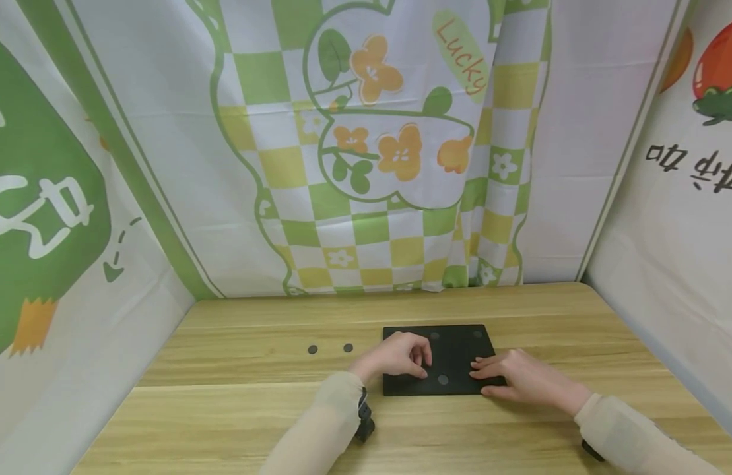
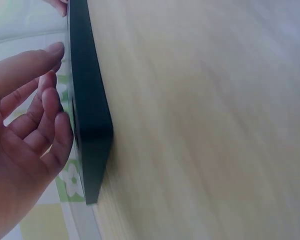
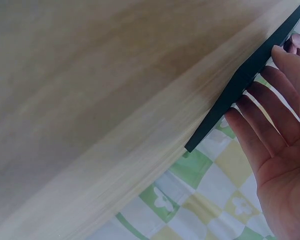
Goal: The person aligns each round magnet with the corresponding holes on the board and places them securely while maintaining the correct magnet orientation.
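1. Head view, surface and room: pale wood-grain table across the lower frame. Back cloth fills the upper centre, checked green, yellow and white, with orange flowers and "Lucky" lettering. Left cloth bears a big green shape with white characters; right cloth, a tomato print and dark characters.
2. Head view, objects: black board lies flat, lower frame, right of centre. Three round spots show on it: two along the far edge, one near the front. Two small dark discs lie on the wood, left of the board, apart from each other.
3. Head view, pose: left hand arches over the board's left part, fingers loosely bent, nothing visible in them. Right hand rests its fingers on the board's right side, thumb by the near right corner. Hands well apart. Pale sleeves on both arms.
4. Left wrist view: wood fills centre and right; board runs down the upper left. Left hand at left edge, palm showing, fingers curved towards the board.
5. Right wrist view: wood upper left, checked cloth along the bottom. Board slants through upper right; right hand's fairly straight fingers meet it at right.
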`<state>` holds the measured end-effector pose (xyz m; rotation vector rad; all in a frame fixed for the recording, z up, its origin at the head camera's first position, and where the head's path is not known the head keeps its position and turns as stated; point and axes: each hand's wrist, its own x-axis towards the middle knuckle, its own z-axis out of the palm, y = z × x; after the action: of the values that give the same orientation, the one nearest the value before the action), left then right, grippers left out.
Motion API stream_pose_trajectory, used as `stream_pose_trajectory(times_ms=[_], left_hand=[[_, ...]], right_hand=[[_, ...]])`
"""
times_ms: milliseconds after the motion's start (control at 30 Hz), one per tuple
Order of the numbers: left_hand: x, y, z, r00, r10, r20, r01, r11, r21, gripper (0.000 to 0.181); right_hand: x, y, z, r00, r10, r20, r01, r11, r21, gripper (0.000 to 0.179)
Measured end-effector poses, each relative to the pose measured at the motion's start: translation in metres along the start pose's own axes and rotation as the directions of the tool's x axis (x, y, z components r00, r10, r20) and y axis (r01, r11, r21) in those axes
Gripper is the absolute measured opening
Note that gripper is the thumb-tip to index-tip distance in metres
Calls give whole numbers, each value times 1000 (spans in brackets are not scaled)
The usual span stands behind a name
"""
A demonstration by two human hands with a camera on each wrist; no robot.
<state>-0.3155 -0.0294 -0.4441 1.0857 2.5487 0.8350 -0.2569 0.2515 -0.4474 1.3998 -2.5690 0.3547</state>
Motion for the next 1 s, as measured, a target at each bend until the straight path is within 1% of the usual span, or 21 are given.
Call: stream_pose_trajectory(times_ms=[133,300,467,600,767,1000], left_hand=[[-8,-6,-6,1000,0,-24,-1,999,-40,15],[-17,-10,-15,999,-23,-38,18,994,-112,14],[-24,-15,-21,998,-39,-58,30,989,-144,16],[-29,-21,-23,996,-53,-71,40,984,-171,17],[-34,-30,-26,993,-62,-101,44,984,-174,17],[-44,-37,-33,989,-58,-137,38,989,-139,17]], right_hand=[[-1,1,0,1000,-13,-8,13,1000,-6,29],[-1,2,2,999,-35,-25,34,999,-20,29],[-1,2,2,999,-38,-29,37,999,-18,29],[-1,2,2,999,-27,-19,27,1000,-13,29],[-1,2,3,1000,-17,-10,17,1000,-15,29],[-2,3,3,1000,-16,-16,16,1000,-20,29]])
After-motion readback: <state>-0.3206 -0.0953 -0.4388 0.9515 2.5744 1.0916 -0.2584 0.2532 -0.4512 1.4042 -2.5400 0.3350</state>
